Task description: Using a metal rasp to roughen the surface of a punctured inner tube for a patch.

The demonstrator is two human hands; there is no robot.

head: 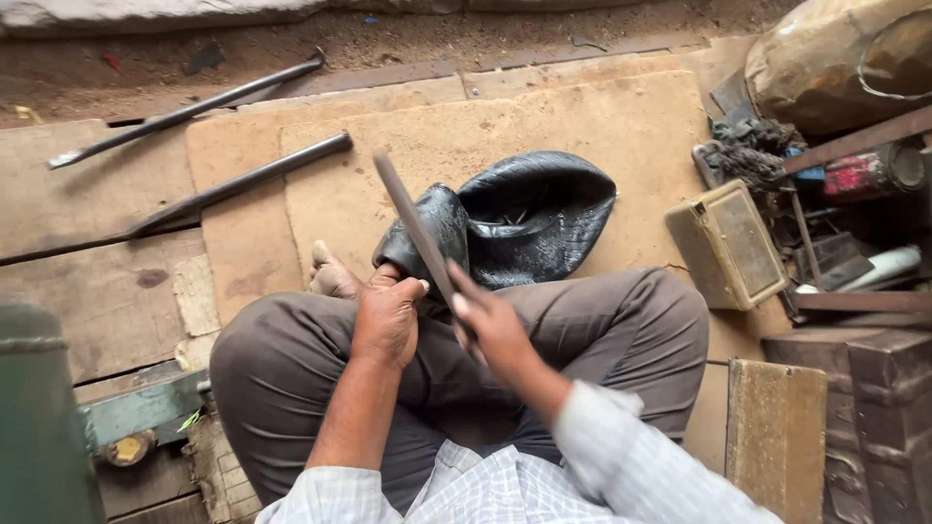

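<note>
I sit cross-legged in grey trousers on a wooden floor. My right hand (493, 325) grips the lower end of a long flat metal file (413, 225), which slants up and to the left; this hand is motion-blurred. My left hand (388, 318) rests over my knee, pressing on the near end of a folded black rubber inner tube (529, 218) that lies on a tan board (602, 126) in front of me. My bare foot (332, 277) shows just left of the tube.
Two long steel bars (243, 180) (189, 110) lie at the upper left. A tan rectangular box (728, 243) sits right of my knee, beside cluttered tools, a rag (748, 150) and a sack (840, 58). A green object (39, 417) stands at lower left.
</note>
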